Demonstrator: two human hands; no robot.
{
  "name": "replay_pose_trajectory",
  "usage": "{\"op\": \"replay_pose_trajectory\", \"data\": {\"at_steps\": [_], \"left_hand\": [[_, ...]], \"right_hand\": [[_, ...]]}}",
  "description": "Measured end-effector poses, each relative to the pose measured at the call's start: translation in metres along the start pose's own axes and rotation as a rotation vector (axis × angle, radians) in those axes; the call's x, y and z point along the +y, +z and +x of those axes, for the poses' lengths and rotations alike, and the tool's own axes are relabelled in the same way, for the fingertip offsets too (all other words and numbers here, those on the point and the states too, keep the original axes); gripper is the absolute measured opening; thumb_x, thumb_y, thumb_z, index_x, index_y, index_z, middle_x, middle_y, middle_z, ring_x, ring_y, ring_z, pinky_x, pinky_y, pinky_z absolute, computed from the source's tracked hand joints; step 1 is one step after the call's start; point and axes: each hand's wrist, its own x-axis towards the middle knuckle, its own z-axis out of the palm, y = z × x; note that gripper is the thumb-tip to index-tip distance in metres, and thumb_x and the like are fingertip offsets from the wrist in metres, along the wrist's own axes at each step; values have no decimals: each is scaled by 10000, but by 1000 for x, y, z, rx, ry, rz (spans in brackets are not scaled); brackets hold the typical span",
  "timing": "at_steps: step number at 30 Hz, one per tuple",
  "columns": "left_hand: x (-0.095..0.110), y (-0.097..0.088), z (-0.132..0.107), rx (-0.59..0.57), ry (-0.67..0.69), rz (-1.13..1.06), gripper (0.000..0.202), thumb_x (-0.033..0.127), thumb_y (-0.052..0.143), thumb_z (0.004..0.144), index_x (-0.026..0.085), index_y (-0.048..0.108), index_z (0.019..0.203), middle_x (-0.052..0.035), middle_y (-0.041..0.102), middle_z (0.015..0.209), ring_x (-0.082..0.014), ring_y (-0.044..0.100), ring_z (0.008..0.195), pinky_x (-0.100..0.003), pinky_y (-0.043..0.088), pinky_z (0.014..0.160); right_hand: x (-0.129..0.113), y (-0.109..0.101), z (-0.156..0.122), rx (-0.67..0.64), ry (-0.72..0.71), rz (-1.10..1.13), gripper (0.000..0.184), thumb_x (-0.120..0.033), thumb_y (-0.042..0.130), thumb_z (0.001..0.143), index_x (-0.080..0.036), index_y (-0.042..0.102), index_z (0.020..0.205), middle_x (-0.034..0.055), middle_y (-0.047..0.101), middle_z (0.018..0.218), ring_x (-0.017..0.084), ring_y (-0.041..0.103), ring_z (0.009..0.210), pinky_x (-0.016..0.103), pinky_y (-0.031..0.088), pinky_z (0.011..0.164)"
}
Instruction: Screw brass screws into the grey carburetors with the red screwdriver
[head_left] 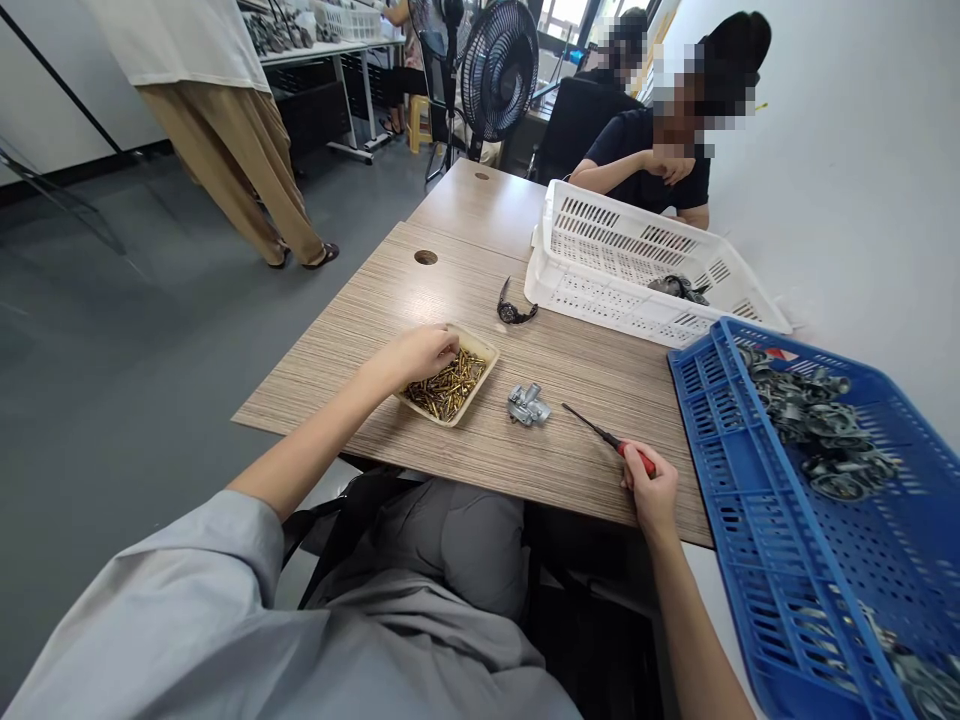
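My left hand (418, 356) reaches into a shallow beige tray (486, 353) full of small brass screws (450, 385), fingers curled down among them. What they pinch, if anything, is hidden. My right hand (649, 487) rests at the table's near edge, closed round the red handle of a screwdriver (604, 435) whose dark shaft points up and left. A small grey metal casting (528, 404) lies on the wooden table (480, 290) between the tray and the screwdriver tip.
A blue crate (757, 520) holding several grey metal castings sits at right. A white crate (622, 262) stands behind it, a black wristwatch (514, 312) beside it. A seated person (660, 160) faces me across the table. A fan (498, 68) and a standing person (225, 120) are farther back.
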Motion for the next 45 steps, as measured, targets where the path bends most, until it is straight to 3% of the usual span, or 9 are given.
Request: {"op": "replay_pose_trajectory", "data": {"at_steps": [7, 11, 19, 32, 37, 40, 45], "left_hand": [[15, 7, -8, -101, 105, -71, 140, 268, 715, 952, 238, 767, 1079, -71, 763, 1210, -246, 738, 1051, -337, 542, 870], [26, 14, -11, -86, 123, -45, 129, 272, 774, 929, 247, 768, 1055, -69, 737, 1187, -249, 736, 1043, -323, 537, 824], [27, 26, -10, -34, 193, 1, 116, 214, 630, 1010, 233, 732, 957, -77, 705, 1097, -252, 731, 1052, -325, 547, 869], [31, 34, -9, -43, 110, -2, 63, 216, 670, 978, 238, 729, 976, -73, 713, 1134, -243, 749, 1022, -308, 547, 816], [35, 25, -13, -45, 85, 36, 99, 203, 632, 987, 219, 722, 948, -83, 713, 1119, -248, 748, 1005, -328, 556, 844], [42, 9, -18, 39, 77, 26, 114, 213, 601, 1020, 199, 710, 992, -99, 709, 1149, -243, 737, 999, -339, 559, 871], [75, -2, -24, 154, 144, -111, 87, 275, 624, 1061, 213, 677, 1089, -86, 692, 1230, -233, 729, 1018, -343, 569, 896]], "right_hand": [[-1, -1, -1, -16, 92, 68, 470, -597, 757, 1001, -148, 831, 1118, -19, 597, 632, 145, 503, 488, 291, 492, 459], [-2, -1, 0, -17, 97, 72, 487, -619, 757, 991, -152, 830, 1110, -25, 580, 611, 149, 499, 481, 294, 477, 452], [-5, 0, 0, -13, 84, 66, 484, -620, 756, 987, -153, 826, 1093, -30, 580, 593, 149, 509, 475, 293, 461, 465], [-14, 2, 2, -4, 67, 53, 505, -639, 744, 974, -146, 827, 1046, -8, 623, 613, 140, 503, 456, 284, 439, 443], [-18, 3, 3, 6, 66, 58, 507, -638, 741, 956, -146, 834, 1036, 1, 630, 606, 148, 503, 460, 292, 450, 436], [-19, 4, 3, 3, 66, 62, 497, -626, 738, 955, -144, 838, 1028, 1, 625, 595, 153, 504, 464, 299, 461, 446], [-22, 5, 4, 8, 58, 57, 484, -609, 732, 947, -142, 837, 1014, 10, 624, 593, 168, 526, 495, 298, 457, 451]]}}
